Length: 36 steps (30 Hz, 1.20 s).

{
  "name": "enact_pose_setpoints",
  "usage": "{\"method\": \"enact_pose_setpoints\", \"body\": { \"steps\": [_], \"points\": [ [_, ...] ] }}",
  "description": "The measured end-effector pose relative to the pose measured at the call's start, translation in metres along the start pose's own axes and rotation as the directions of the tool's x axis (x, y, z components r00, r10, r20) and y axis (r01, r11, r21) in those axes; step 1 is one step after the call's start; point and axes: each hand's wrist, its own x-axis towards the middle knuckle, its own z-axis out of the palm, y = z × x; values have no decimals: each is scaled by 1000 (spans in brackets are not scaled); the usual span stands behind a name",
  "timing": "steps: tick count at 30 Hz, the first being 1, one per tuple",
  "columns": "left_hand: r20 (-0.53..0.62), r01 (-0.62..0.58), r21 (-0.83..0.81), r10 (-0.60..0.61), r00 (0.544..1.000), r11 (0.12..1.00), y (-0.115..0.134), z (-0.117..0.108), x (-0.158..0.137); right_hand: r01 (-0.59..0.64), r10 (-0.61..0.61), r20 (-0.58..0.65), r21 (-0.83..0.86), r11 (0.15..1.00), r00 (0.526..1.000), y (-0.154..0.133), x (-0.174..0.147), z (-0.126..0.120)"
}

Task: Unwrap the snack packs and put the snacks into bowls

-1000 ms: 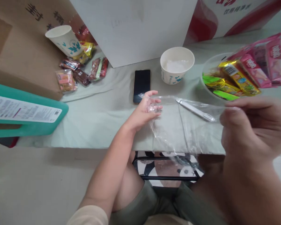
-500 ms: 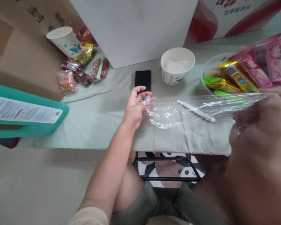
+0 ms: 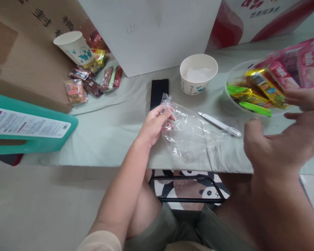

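Note:
A clear sheet of plastic film hangs crumpled over the table's front part, its upper left corner bunched in my left hand, whose fingers are closed on it. My right hand is apart from the film, fingers spread and slightly blurred, near the clear bowl of wrapped snacks. Beside the film lies a white utility knife, slanting down to the right. Just beyond my left hand is a black phone, its lower end partly covered by the film and hand.
A paper bowl with something whitish inside stands before a white box. Left are a tilted paper cup, wrapped snacks, a cardboard box and a green container. Pink wafer packs lean in the right bowl.
My right hand has let go of the film and opened. The film, stretched between both hands before, has slackened and dropped toward the left hand, which has closed more around its corner.

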Motion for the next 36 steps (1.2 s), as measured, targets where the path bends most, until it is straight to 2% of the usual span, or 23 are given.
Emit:
{"method": "enact_pose_setpoints", "body": {
  "steps": [2,3,4,6,7,8,11,14,19,21,23,26,28,29,34,36],
  "points": [
    [5,12,47,-13,1000,999,-1,1,0,143,-148,54,95,985,987,-6,0,-1],
    [18,17,62,-19,1000,998,-2,1,0,181,-202,130,157,971,971,-10,-1,2],
    [34,24,68,-26,999,997,-3,2,-1,186,-239,247,218,958,939,-14,-5,7],
    [69,46,66,-51,996,997,-5,4,-3,169,-272,466,252,953,842,-19,-15,21],
    [85,57,62,-63,994,996,-5,5,-4,163,-267,525,236,958,808,-20,-21,29],
    [99,62,59,-67,993,996,-5,6,-5,141,-235,555,207,968,798,-20,-26,36],
    [113,47,52,-52,992,998,-4,7,-5,-18,-59,536,138,990,842,-15,-35,46],
    [76,47,69,-52,996,997,-2,4,-4,-210,114,479,153,966,871,-11,-29,41],
    [-24,44,144,-41,999,989,2,-6,-2,-419,267,540,180,890,798,-8,-16,33],
    [4,31,179,-32,999,983,1,-5,-3,-454,271,542,237,859,796,-10,-17,35],
    [82,-4,213,-14,997,977,-4,1,-5,-468,210,590,326,821,780,-14,-22,38],
    [246,-95,231,36,969,968,-15,18,-9,-467,101,702,351,811,704,-24,-30,44],
    [323,-117,229,38,946,966,-21,28,-12,-478,113,747,294,828,655,-29,-32,47],
    [342,-105,231,20,940,967,-22,31,-12,-487,144,748,262,833,648,-30,-32,47],
    [280,35,249,-107,954,968,-14,31,-14,-524,346,602,143,840,720,-24,-26,43],
    [260,63,251,-130,957,966,-11,29,-14,-575,410,564,144,806,717,-21,-25,42]
  ]
}}
